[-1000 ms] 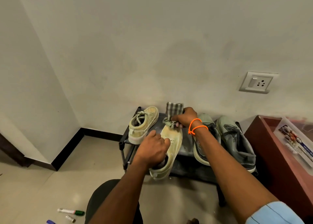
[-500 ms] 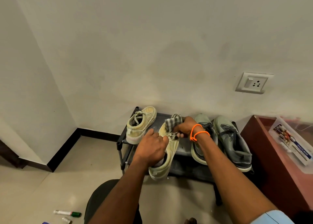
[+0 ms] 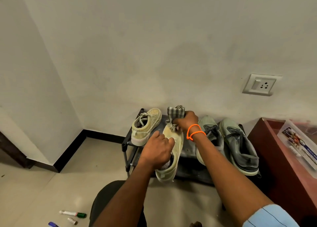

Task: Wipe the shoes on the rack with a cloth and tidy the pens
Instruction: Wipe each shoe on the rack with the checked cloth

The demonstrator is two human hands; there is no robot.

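Nearest the camera, on the glossy beige tiled floor (image 3: 42,183), lie a white marker pen with a green cap (image 3: 72,214), a small pale cap-like piece (image 3: 72,221) just beside it, and the tip of a blue pen (image 3: 52,224) at the bottom edge. A dark rounded shape, likely the person's knee (image 3: 104,202), sits between the forearms. Further on, the left hand (image 3: 158,150) curls its fingers into the opening of a pale yellow-cream canvas sneaker (image 3: 171,158), gripping it at the collar so its heel hangs over the front of the low black metal shoe rack (image 3: 127,151). The right hand (image 3: 186,121), with an orange cord bracelet (image 3: 194,132) on its wrist, clutches a bunched grey-and-white striped cloth (image 3: 175,113) against the toe of that sneaker. The matching cream sneaker (image 3: 145,125) stands on the rack to the left, and a pair of grey-green laced trainers (image 3: 240,144) to the right. A reddish-brown wooden cabinet (image 3: 281,158) stands beside the rack, with a clear plastic box (image 3: 298,141) on it. A white wall socket (image 3: 259,85) is behind.
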